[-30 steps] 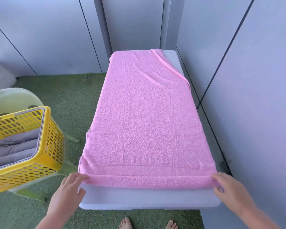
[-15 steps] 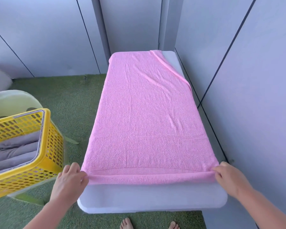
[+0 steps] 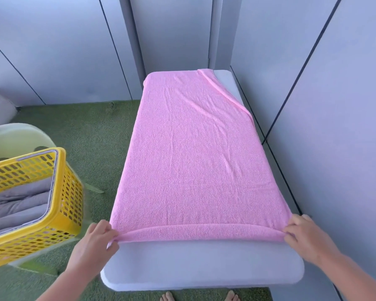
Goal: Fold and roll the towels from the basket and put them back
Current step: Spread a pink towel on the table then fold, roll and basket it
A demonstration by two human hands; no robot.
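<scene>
A pink towel lies spread lengthwise over a white table. Its near edge is turned over into a thin roll. My left hand pinches the left end of that roll. My right hand pinches the right end. The towel's far right corner is folded over diagonally. A yellow basket stands to the left with grey rolled towels inside.
The basket rests on a pale green chair. Green carpet covers the floor to the left. Grey wall panels run close along the table's right side and behind it. Bare toes show under the near table edge.
Both hands have moved away from me along the table, turning the towel's near edge over. More bare table shows in front of the roll.
</scene>
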